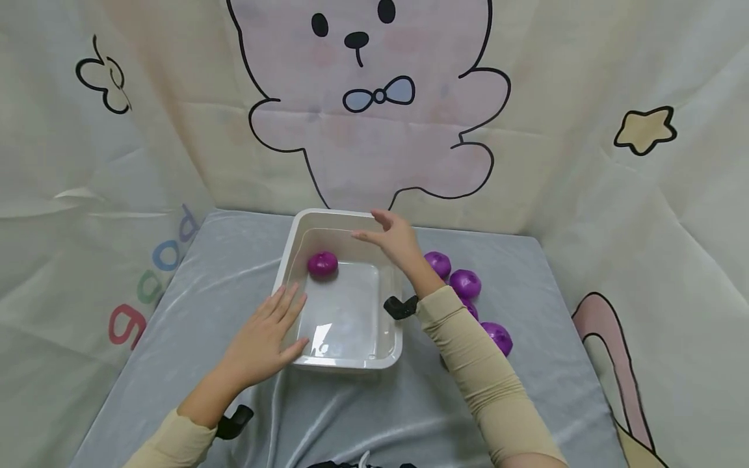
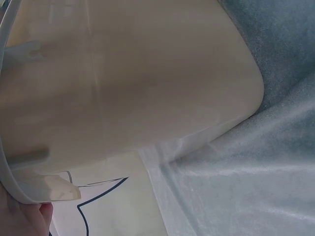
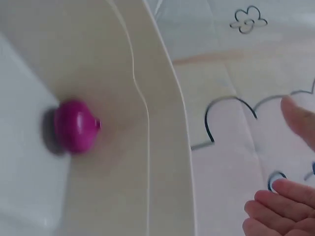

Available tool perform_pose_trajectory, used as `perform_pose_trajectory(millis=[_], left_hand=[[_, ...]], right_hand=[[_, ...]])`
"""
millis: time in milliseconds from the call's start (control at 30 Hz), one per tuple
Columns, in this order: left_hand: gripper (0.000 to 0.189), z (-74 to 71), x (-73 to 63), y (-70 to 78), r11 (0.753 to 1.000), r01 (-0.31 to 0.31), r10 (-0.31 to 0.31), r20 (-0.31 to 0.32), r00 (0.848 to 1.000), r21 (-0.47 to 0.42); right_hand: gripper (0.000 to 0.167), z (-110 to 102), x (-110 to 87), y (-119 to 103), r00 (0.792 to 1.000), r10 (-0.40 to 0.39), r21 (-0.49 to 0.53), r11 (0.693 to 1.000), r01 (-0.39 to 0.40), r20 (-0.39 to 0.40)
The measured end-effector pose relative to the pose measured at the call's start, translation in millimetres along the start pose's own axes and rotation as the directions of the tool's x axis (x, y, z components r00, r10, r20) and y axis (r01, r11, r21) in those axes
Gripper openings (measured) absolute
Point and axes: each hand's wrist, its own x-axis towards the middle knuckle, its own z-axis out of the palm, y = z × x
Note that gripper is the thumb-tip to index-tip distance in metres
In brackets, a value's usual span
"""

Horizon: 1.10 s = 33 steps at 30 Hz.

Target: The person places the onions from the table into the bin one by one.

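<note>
A white plastic bin point(image 1: 389, 354) stands on the cloth-covered table. Inside it, near the far left corner, lies one shiny purple onion point(image 1: 322, 264), whose short stem nub shows in the right wrist view. My left hand point(image 1: 263, 341) rests on the bin's left rim, fingers straight and spread; the left wrist view catches only part of this hand point(image 2: 24, 216) at the rim. Over the bin's far right side is my right hand point(image 1: 398, 242), thumb and fingers apart and nothing between them. The right wrist view shows the same hand point(image 3: 283, 209) above the rim.
To the right of the bin, several more purple onions point(image 1: 465, 284) lie on the grey cloth point(image 1: 234, 260), some partly hidden by the right forearm. A printed curtain point(image 1: 556, 78) hangs behind and at both sides. A dark object point(image 1: 351, 465) shows at the bottom edge.
</note>
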Motion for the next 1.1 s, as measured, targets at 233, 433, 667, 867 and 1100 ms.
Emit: perform_pose_trajectory(millis=[233,433,667,867,1100], left_hand=[[0.075,-0.3,-2.9,0.7,1.000,0.000,0.000,-0.017,1.000,0.013],[0.075,0.0,-3.3,0.8,1.000,-0.004,0.005,-0.024,1.000,0.014],[0.075,-0.9,-1.7,0.8,1.000,0.016,-0.016,0.022,1.000,0.005],[0.076,1.2,-1.6,1.6,1.000,0.016,-0.016,0.017,1.000,-0.005],[0.076,1.7,-1.9,1.2,1.000,0.019,-0.019,-0.003,1.000,-0.004]], right_hand=[[0.081,-47,-21.6,36,0.997,0.033,0.041,0.999,-0.031,-0.064],[0.079,-82,-34.5,80,0.987,0.070,0.033,0.997,-0.066,-0.142],[0.075,-113,-53.4,106,0.972,0.160,0.084,0.986,-0.147,-0.172],[0.082,-125,-62.2,140,0.958,0.194,0.107,0.979,-0.174,-0.212],[0.087,-130,-57.3,179,0.940,0.244,0.088,0.969,-0.229,-0.238]])
